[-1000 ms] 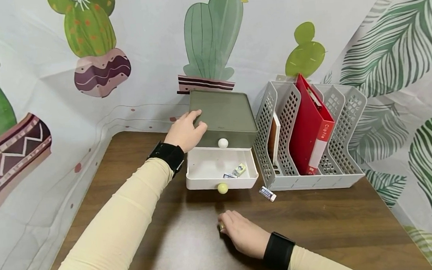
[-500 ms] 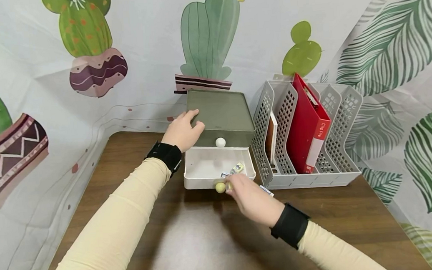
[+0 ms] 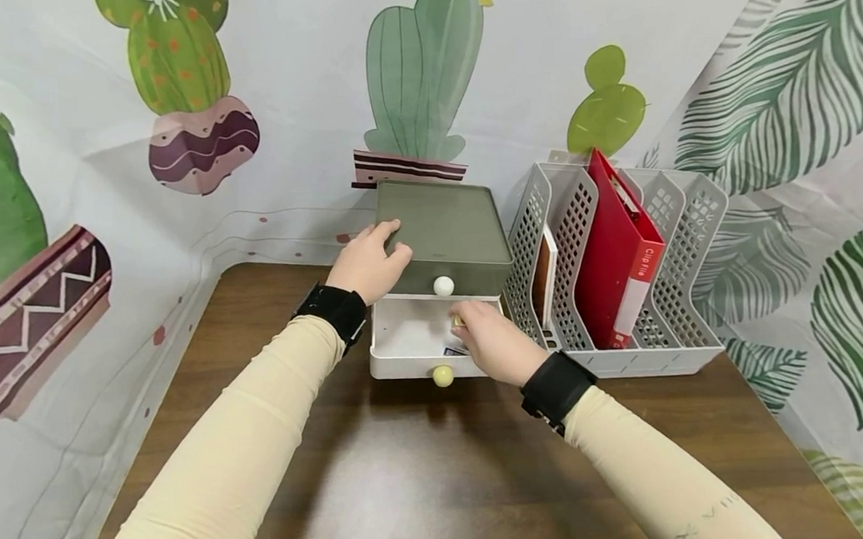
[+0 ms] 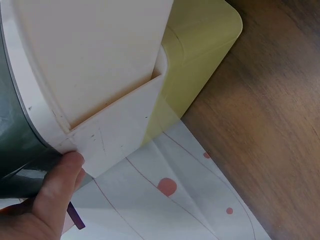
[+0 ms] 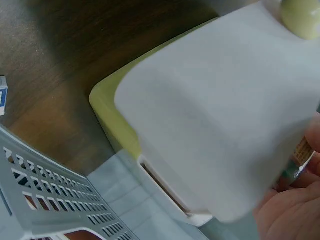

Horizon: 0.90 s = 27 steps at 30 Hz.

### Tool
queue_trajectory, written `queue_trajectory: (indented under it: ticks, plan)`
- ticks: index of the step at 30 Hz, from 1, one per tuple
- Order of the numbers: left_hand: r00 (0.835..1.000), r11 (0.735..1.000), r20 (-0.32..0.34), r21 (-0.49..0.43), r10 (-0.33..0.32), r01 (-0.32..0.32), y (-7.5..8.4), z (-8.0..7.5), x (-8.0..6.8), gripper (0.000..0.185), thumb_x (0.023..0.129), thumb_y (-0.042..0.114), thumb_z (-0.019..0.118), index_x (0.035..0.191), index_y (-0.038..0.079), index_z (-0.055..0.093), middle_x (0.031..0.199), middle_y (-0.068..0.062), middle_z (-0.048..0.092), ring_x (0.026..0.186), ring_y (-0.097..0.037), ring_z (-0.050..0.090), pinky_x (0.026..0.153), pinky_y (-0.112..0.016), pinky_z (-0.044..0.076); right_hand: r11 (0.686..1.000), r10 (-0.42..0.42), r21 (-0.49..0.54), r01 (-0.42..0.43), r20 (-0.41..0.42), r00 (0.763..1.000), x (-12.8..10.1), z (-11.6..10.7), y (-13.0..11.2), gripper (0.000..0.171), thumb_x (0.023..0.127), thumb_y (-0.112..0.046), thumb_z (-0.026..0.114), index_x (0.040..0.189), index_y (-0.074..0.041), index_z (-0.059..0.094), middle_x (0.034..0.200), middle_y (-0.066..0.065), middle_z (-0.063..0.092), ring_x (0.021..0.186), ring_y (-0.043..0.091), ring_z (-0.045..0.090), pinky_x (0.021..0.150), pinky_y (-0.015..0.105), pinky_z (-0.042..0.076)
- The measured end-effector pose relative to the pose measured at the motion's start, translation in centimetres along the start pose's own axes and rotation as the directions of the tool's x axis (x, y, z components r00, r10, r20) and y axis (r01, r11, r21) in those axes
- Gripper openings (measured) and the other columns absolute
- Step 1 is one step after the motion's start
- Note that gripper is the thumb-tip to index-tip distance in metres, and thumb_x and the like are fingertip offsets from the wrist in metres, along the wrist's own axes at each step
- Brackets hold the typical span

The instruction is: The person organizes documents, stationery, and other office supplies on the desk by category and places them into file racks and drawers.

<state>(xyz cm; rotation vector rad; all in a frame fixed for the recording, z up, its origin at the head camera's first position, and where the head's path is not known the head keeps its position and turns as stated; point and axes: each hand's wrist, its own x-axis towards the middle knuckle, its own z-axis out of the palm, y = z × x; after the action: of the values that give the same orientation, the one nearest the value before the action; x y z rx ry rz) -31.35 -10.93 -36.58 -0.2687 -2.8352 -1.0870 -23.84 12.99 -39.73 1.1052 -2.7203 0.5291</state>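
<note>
Two hands at a small drawer unit (image 3: pixel 446 233) standing at the back edge of the desk (image 3: pixel 387 490), against the cactus-print cloth (image 3: pixel 165 113). Left hand (image 3: pixel 367 263): laid on the unit's green top at its front left corner, fingers curled over the rim, thumb against the side; the left wrist view shows the thumb (image 4: pixel 60 185) pressed to the white side wall. Right hand (image 3: pixel 487 341): reaching into the open white drawer (image 3: pixel 413 346), fingers bent and pinching a small yellowish item (image 3: pixel 456 321) at their tips; too small to name. Drawer: pulled out toward the front of the desk, pale yellow knob (image 3: pixel 442 376) on its face, one small blue-and-white piece (image 3: pixel 454 351) lying on its floor just beside the right hand. Above it, a closed green drawer with a white knob (image 3: pixel 443 285). File rack (image 3: pixel 674 303): grey, perforated, just right of the unit along the back edge, holding a red folder (image 3: pixel 618 248) upright and tilted in a middle slot and a thin brown-edged book (image 3: pixel 544 274) in the leftmost slot. Eraser (image 5: pixel 2 95): blue and white, on the desk near the rack's foot, seen only in the right wrist view. Both forearms in cream sleeves with black wrist bands.
</note>
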Motion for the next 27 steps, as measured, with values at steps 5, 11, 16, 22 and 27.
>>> queue_trajectory:
  ticks: [5, 11, 16, 22, 27]
  plan:
    - [1.0, 1.0, 0.005, 0.003, -0.001, 0.001, 0.2, 0.0, -0.1, 0.067, 0.101, 0.039, 0.04, 0.165, 0.02, 0.042, 0.169, -0.019, 0.036, 0.159, -0.036, 0.03, 0.126, -0.057, 0.03, 0.999, 0.037, 0.024, -0.037, 0.009, 0.999, 0.4, 0.5, 0.3, 0.021, 0.105, -0.003, 0.062, 0.124, 0.007, 0.06, 0.111, 0.017, 0.065, 0.101, 0.03, 0.064, 0.089, 0.045, 0.055]
    - [1.0, 1.0, 0.003, 0.007, -0.004, 0.004, 0.0, 0.1, 0.1, 0.066, 0.101, 0.039, 0.039, 0.165, 0.021, 0.043, 0.169, -0.019, 0.036, 0.158, -0.037, 0.031, 0.125, -0.058, 0.031, 1.0, 0.018, 0.02, -0.017, -0.032, 0.999, 0.5, 0.9, 0.4, 0.023, 0.104, -0.002, 0.064, 0.126, 0.005, 0.063, 0.115, 0.018, 0.066, 0.108, 0.035, 0.065, 0.097, 0.048, 0.054]
    - [1.0, 1.0, 0.005, 0.004, -0.006, 0.006, -0.1, 0.2, 0.2, 0.066, 0.101, 0.04, 0.039, 0.165, 0.022, 0.043, 0.169, -0.018, 0.036, 0.158, -0.036, 0.031, 0.125, -0.058, 0.031, 1.0, 0.026, 0.01, -0.026, -0.066, 0.997, 0.2, 0.7, 0.3, 0.025, 0.103, -0.002, 0.065, 0.127, 0.004, 0.065, 0.121, 0.017, 0.067, 0.116, 0.035, 0.064, 0.103, 0.048, 0.053]
    - [1.0, 1.0, 0.001, 0.002, -0.011, 0.011, -0.2, 0.2, 0.2, 0.066, 0.101, 0.04, 0.039, 0.164, 0.022, 0.043, 0.169, -0.017, 0.037, 0.159, -0.034, 0.03, 0.126, -0.058, 0.031, 0.997, 0.081, 0.014, -0.08, -0.058, 0.995, -0.7, -0.1, 0.2, 0.03, 0.104, -0.009, 0.066, 0.132, 0.002, 0.065, 0.126, 0.017, 0.067, 0.12, 0.032, 0.063, 0.104, 0.046, 0.053]
    - [1.0, 1.0, -0.003, -0.003, -0.006, 0.006, -0.1, 0.1, 0.1, 0.066, 0.101, 0.04, 0.039, 0.164, 0.022, 0.043, 0.169, -0.016, 0.037, 0.16, -0.033, 0.029, 0.126, -0.057, 0.03, 0.986, 0.162, -0.009, -0.165, -0.133, 0.978, -2.1, -1.1, 0.2, 0.034, 0.104, -0.012, 0.067, 0.135, 0.0, 0.064, 0.127, 0.017, 0.067, 0.12, 0.034, 0.063, 0.102, 0.049, 0.054]
